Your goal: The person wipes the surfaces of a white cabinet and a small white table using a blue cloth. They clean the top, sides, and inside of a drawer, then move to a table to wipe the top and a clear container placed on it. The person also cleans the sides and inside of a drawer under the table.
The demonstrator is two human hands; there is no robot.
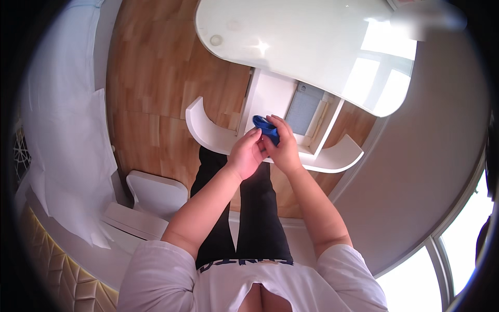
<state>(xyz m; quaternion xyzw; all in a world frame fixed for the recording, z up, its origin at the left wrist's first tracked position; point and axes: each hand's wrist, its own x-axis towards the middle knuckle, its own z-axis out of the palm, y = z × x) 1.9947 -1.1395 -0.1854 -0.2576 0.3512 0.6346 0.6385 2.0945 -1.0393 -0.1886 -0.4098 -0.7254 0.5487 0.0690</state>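
A small dark-blue item [266, 127], apparently a fabric pouch or folded cloth, is between my hands above an open white drawer [269, 93]. My right hand [284, 146] grips it from the right, fingers curled over its far side and thumb on the near side. At its lower left edge, the thumb and fingers of my left hand [248, 153] pinch it. A pale patch shows in its upper opening, too small to identify. Inside the drawer, right of my hands, lies a flat grey-blue notebook or box [306, 107] with a small dark mark.
A glossy white tabletop [304, 43] overhangs the drawer. The drawer's curved white front [210, 134] extends to both sides. Beside the notebook is a beige tray or box [317, 121]. White bedding [70, 128] and a white chair or stool [156, 193] are on the left; a wall [421, 136] stands right.
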